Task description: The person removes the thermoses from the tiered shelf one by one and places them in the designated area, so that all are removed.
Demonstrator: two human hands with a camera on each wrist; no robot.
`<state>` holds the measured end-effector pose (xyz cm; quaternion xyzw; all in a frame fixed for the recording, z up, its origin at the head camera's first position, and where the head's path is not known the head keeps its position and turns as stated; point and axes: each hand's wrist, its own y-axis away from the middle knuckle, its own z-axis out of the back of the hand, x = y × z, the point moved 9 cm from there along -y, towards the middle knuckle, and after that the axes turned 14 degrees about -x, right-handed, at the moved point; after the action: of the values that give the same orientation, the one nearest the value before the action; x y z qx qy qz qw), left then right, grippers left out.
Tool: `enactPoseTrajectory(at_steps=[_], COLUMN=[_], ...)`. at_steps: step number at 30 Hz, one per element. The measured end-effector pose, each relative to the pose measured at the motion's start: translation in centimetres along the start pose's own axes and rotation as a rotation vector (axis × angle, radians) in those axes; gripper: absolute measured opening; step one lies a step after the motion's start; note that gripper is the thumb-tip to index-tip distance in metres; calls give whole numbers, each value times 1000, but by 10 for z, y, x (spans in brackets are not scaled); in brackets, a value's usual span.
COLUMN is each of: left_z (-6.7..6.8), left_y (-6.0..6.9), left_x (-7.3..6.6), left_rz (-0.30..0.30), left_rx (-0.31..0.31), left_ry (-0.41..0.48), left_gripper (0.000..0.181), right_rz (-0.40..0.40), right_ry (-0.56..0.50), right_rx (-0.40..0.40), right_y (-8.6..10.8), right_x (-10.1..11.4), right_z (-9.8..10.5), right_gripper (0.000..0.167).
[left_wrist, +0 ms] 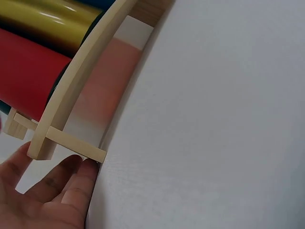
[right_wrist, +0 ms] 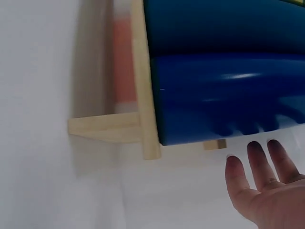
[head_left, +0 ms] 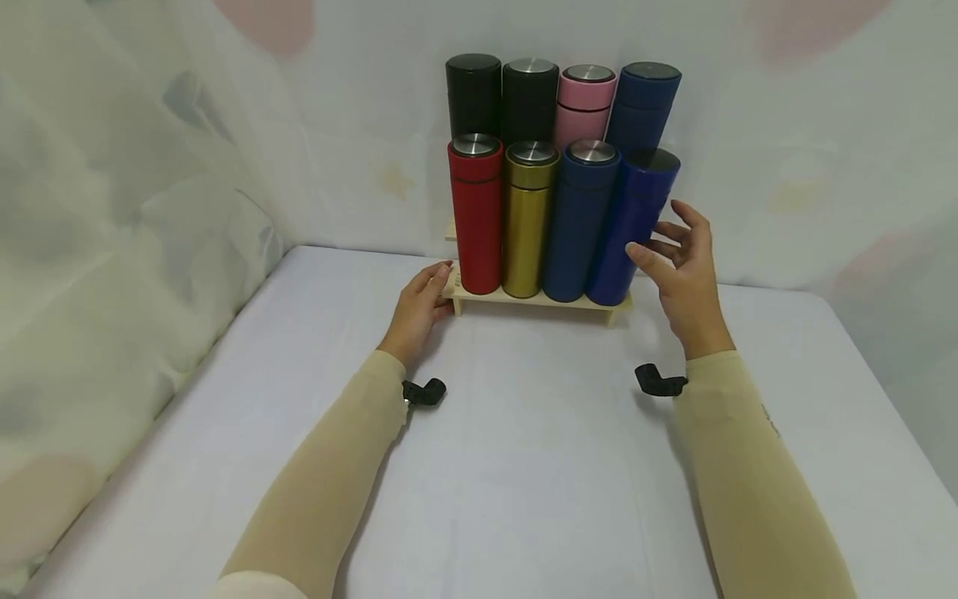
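Observation:
A two-tier wooden rack point(head_left: 539, 301) carries upright flasks in two rows. In front are a red flask point(head_left: 476, 225), a gold flask point(head_left: 527, 229), a navy flask point(head_left: 580, 225) and a bright blue flask point(head_left: 632, 225) at the right end. My left hand point(head_left: 421, 309) grips the rack's left end, its fingers point(left_wrist: 78, 191) around the shelf edge and leg. Beside the bright blue flask, my right hand point(head_left: 684, 270) has its fingers spread and loosely bent. The right wrist view shows a gap between these fingers point(right_wrist: 259, 164) and the flask; its thumb is out of sight there.
Two black flasks point(head_left: 530, 104), a pink flask point(head_left: 585, 104) and another navy flask point(head_left: 644, 104) stand in the back row. A white cloth covers the table point(head_left: 524, 457). Patterned fabric hangs at the left point(head_left: 112, 208) and behind the rack.

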<state>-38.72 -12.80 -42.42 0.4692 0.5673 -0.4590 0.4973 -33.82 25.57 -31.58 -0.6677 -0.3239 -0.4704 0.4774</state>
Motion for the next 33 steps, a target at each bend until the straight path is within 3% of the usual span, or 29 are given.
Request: enactPoseTrajectory(at_steps=[4, 10, 33], left_z=[2, 2, 3], left_y=[-1, -4, -4], left_x=[5, 7, 9], left_rz=[24, 28, 29], left_rx=[-12, -17, -12], left_ry=[-1, 0, -8], left_gripper=[49, 47, 46], right_rz=[19, 44, 86], right_ry=[70, 149, 242], right_rx=[-6, 3, -36], right_y=[-1, 2, 4], right_x=[-6, -15, -20], right_z=[-5, -15, -14], right_gripper=[93, 95, 92])
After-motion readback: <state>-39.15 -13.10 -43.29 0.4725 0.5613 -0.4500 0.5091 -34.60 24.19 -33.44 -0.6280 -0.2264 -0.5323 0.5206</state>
